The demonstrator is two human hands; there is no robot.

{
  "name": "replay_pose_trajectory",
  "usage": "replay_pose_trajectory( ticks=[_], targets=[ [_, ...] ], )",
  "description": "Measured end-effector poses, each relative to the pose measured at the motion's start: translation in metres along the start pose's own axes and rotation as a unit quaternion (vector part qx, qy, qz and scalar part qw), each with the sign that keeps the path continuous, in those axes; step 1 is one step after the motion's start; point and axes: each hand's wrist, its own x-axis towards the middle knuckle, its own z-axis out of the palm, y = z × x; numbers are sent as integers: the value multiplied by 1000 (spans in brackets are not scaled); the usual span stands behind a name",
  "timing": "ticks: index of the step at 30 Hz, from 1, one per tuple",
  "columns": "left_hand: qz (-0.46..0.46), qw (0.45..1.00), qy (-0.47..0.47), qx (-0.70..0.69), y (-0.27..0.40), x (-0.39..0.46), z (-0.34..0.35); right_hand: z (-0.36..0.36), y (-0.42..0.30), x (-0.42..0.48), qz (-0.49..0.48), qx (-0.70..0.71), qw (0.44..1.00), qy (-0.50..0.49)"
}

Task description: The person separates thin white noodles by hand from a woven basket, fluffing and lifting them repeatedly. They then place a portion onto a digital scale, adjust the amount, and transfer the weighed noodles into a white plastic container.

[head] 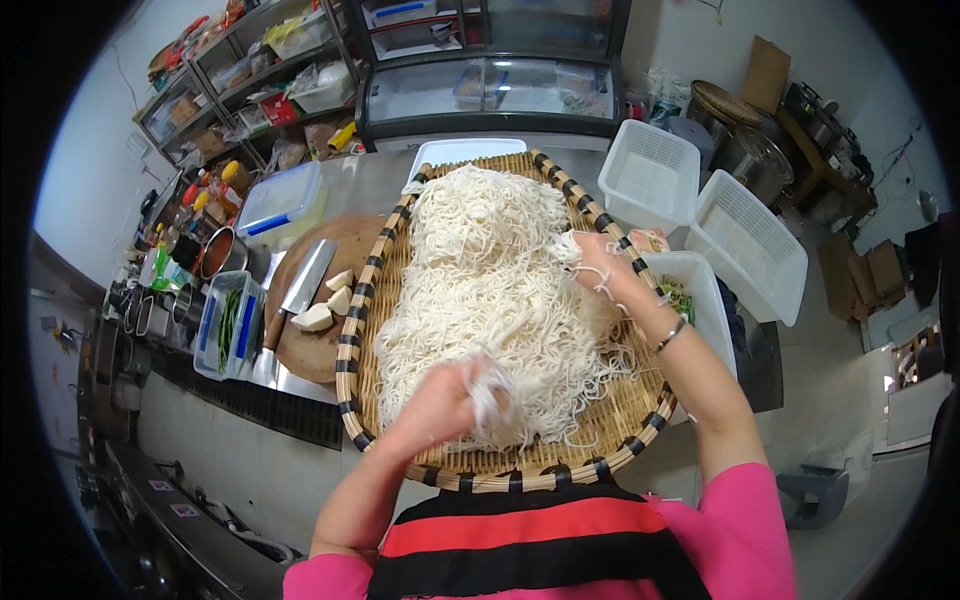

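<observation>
A large heap of white noodles (480, 300) covers much of a woven bamboo tray (626, 405), whose thick rim is bound with black strips. Near the front of the heap my left hand (446, 401) grips a bunch of noodles, blurred by motion. At the tray's right side my right hand (600, 259) is closed around another clump, with loose strands stuck to its fingers and wrist. The tray's near rim lies against my striped apron (525, 532).
Left of the tray, a round wooden chopping board (300, 352) carries a cleaver (311, 277) and several pale vegetable chunks (337, 301). A plastic box of green vegetables (227, 326) sits beyond it. White plastic baskets (651, 169) stand at right. A glass-fronted display fridge (487, 90) is behind.
</observation>
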Motion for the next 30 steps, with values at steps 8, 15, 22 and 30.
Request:
replay_pose_trajectory(
  ticks=[8,15,22,30],
  targets=[
    [51,939,-74,331,-38,-29,-94,19,39,-48,-203,-220,949,-101],
    [95,947,-142,273,47,-57,-167,-30,-2,-39,-62,-63,981,-173],
    [40,985,72,-152,15,-37,-141,-211,-182,-45,-410,-220,885,12],
    [-63,757,-37,-649,25,58,-58,-276,-190,-117,-268,79,955,102]
  ],
)
